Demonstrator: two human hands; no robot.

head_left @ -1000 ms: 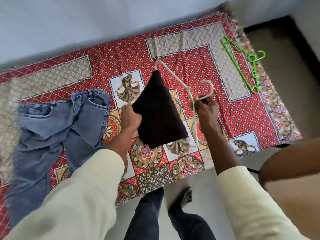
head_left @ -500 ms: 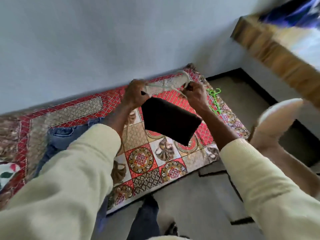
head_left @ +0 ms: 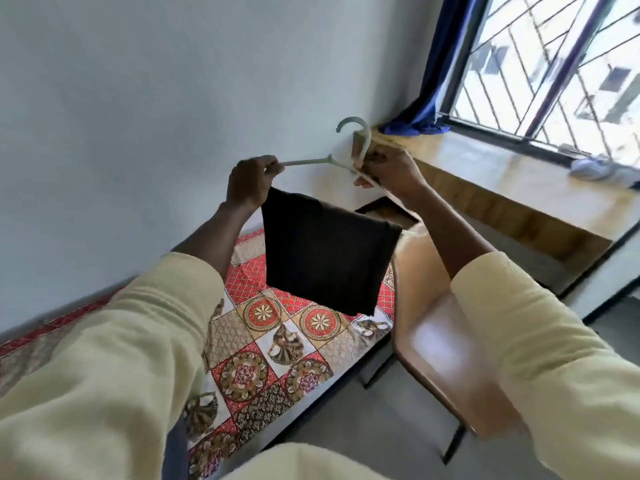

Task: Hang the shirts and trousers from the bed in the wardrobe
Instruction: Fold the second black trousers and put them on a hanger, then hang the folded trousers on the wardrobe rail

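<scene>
From the head camera, both hands are raised in front of the pale wall, holding a pale green hanger (head_left: 332, 161) with a folded black garment (head_left: 325, 258) draped over its lower bar. The left hand (head_left: 251, 181) has its fingers curled round the left end of the hanger, right at the garment's upper corner. The right hand (head_left: 389, 171) grips the hanger at the base of its hook, with the hook rising above the knuckles. The black garment hangs free in the air between the two forearms, above the bed (head_left: 277, 358), touching nothing below it. Whether it is a shirt or trousers cannot be told from the fold.

The bed carries a red patterned cover with floral medallions and figure panels. Just beside the bed on the right stands a tan chair (head_left: 440, 341), partly blurred. Behind the right hand runs a wooden window ledge (head_left: 502, 174) under a barred window (head_left: 554, 64), with a blue curtain (head_left: 433, 98) bunched at its corner. No wardrobe or other container is in sight.
</scene>
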